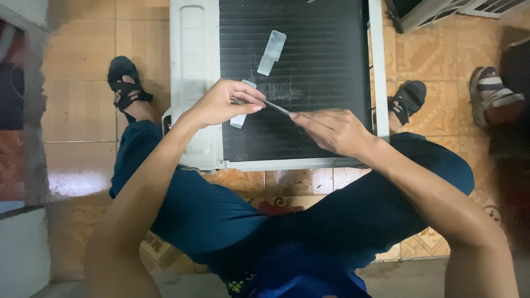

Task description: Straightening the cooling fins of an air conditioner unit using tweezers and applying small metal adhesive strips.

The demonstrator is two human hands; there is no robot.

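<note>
**2 hands on 1 thin tool over the fin panel**

We see both our hands meeting over the dark, finely ribbed metal fin panel (309, 49) of a white-framed air-conditioner unit (194, 66) lying flat on the tan tiled floor (83, 99). Our left hand (223, 104) is closed in a pinch: thumb and forefinger hold a slim grey metal tool (275, 107) by its left end, with a small pale plastic strip (240, 117) showing beneath the fingers. Our right hand (331, 130) is curled, fingertips pressed on the tool's right end, so the tool spans between the 2 hands just above the fins. We cannot tell whether its edge touches them.

A second pale translucent plastic strip (271, 52) lies loose on the panel, farther away. Scuffed, lighter marks show on the fins just beyond the tool.

To do this well, we judge that the tool should stay parallel to the fin lines and move with light, even pressure, since thin fins bend easily. Keeping both wrists low and steady would help.

Our forearms come in from near left and near right, elbows wide, wrists angled inward. We crouch in blue trousers, black sandals (126, 83) either side of the unit. Another person's striped sandal (494, 94) shows at far right.
</note>
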